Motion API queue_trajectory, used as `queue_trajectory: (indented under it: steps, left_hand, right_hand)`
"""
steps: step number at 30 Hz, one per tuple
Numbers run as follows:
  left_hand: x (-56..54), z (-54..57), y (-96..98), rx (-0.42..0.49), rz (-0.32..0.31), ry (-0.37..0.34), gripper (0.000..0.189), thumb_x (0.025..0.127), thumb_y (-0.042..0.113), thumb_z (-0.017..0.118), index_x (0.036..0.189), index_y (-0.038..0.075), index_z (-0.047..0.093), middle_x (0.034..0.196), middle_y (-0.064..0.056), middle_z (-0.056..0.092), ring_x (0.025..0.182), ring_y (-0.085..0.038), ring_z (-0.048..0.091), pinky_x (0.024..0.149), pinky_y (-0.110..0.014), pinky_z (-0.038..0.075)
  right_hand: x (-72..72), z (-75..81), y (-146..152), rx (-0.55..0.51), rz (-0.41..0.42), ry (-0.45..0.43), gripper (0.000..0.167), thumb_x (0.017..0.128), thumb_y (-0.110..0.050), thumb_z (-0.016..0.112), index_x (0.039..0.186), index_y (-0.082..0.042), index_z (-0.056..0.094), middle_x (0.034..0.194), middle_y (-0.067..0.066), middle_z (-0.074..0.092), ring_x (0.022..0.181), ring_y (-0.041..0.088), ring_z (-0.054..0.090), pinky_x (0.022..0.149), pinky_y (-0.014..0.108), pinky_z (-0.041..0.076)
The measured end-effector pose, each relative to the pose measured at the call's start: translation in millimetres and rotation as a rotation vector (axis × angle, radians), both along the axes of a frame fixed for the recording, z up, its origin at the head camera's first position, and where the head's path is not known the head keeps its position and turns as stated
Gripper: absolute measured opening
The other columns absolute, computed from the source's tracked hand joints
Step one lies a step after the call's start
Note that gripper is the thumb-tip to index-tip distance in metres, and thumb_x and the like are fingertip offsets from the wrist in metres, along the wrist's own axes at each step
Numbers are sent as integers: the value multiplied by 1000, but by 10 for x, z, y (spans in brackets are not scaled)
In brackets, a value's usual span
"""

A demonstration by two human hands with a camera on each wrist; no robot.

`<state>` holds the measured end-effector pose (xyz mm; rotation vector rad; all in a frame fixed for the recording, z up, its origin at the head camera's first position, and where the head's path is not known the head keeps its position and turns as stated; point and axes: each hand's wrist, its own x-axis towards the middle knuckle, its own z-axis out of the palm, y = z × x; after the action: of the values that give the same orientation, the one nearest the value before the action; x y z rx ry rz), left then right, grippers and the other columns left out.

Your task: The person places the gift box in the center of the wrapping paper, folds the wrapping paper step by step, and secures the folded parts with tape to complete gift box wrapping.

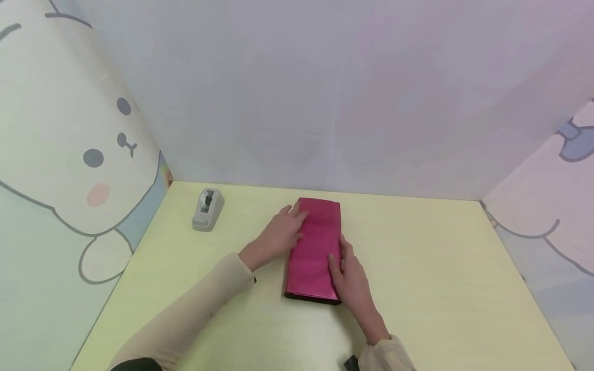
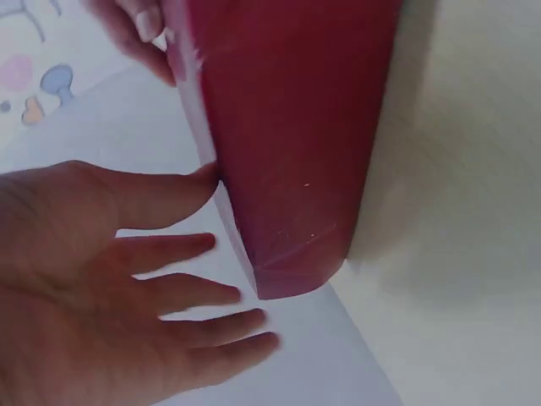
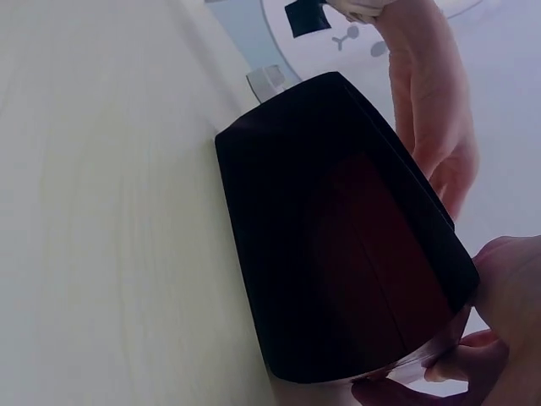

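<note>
A long box covered in glossy magenta paper (image 1: pixel 315 242) lies lengthwise on the table, its near end dark. In the right wrist view that dark end (image 3: pixel 279 228) fills the middle. My left hand (image 1: pixel 280 233) rests at the box's far left edge. Its thumb touches the edge in the left wrist view, where the other fingers (image 2: pixel 203 292) are spread and fairly straight beside the folded far end. My right hand (image 1: pixel 353 281) grips the near right edge, thumb on top and fingers along the side. The box's underside is hidden.
A grey tape dispenser (image 1: pixel 208 209) stands at the back left of the pale yellow table (image 1: pixel 441 268). Behind the table rises a plain light wall (image 1: pixel 325 93). Cartoon-printed panels (image 1: pixel 55 129) border the left and right sides.
</note>
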<state>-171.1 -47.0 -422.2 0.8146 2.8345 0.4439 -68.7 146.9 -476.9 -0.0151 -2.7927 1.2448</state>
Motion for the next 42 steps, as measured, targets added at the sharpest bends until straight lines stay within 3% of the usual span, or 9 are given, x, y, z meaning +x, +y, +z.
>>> queue_trajectory:
  steps: [3, 5, 12, 18, 29, 33, 36, 39, 42]
  left_hand:
    - [68, -28, 18, -45, -126, 186, 48, 99, 17, 71, 145, 10, 59, 157, -16, 51, 145, -35, 46, 112, -48, 50]
    - [127, -57, 14, -33, -198, 252, 42, 98, 21, 74, 138, 14, 65, 148, -9, 58, 139, -30, 49, 107, -45, 52]
    - [369, -150, -42, 9, -275, 263, 40, 96, 39, 75, 130, 19, 68, 135, -2, 61, 128, -22, 52, 102, -40, 52]
    - [499, -241, -119, 88, -244, 223, 53, 97, 45, 72, 141, 18, 63, 145, -2, 57, 136, -21, 49, 112, -39, 48]
    - [562, -382, -104, 166, -177, 207, 54, 97, 41, 74, 144, 18, 62, 148, 0, 57, 139, -19, 48, 117, -37, 45]
    - [581, -408, -103, 203, -161, 186, 52, 99, 39, 72, 145, 18, 61, 149, 0, 56, 140, -19, 47, 118, -37, 44]
    - [589, -391, -137, 286, -147, 100, 47, 100, 33, 70, 144, 18, 62, 150, 0, 56, 142, -19, 46, 119, -37, 44]
    - [583, -347, -209, 426, -73, 8, 38, 102, 25, 69, 139, 19, 66, 148, 1, 59, 142, -19, 50, 117, -40, 46]
    - [538, -333, -325, 554, 69, 80, 31, 101, 16, 68, 132, 17, 68, 140, 1, 65, 136, -20, 56, 114, -43, 48]
  right_hand:
    - [-32, -9, 30, 1, 16, -1, 65, 107, -20, 60, 162, -4, 30, 132, 19, 68, 107, 30, 70, 90, 47, 56]
    - [-52, -18, 47, -6, 29, -8, 65, 107, -20, 60, 162, -5, 30, 134, 19, 68, 112, 31, 70, 94, 49, 56]
    - [-92, -23, 83, -10, 46, -24, 65, 107, -21, 60, 163, -7, 30, 136, 18, 67, 118, 31, 69, 98, 51, 55]
    - [-102, -22, 87, 2, 60, -13, 65, 107, -20, 60, 163, -5, 30, 136, 21, 67, 115, 32, 69, 98, 52, 55]
    - [-113, -34, 69, 19, 91, -2, 62, 108, -17, 55, 162, 0, 29, 86, 8, 67, 74, 10, 61, 77, 34, 55]
    - [-119, -34, 56, 28, 93, 17, 60, 109, -15, 54, 161, 3, 29, 89, 11, 69, 76, 11, 63, 79, 37, 56]
    - [-112, -31, 41, 32, 85, 12, 60, 109, -15, 53, 161, 2, 29, 90, 12, 69, 80, 14, 64, 83, 41, 56]
    - [-104, -24, 28, 35, 71, 2, 60, 109, -16, 53, 161, 2, 29, 89, 13, 68, 83, 17, 63, 87, 43, 55]
    - [-100, -15, 22, 34, 62, -16, 61, 109, -17, 52, 162, 1, 28, 92, 13, 68, 85, 18, 61, 89, 44, 54]
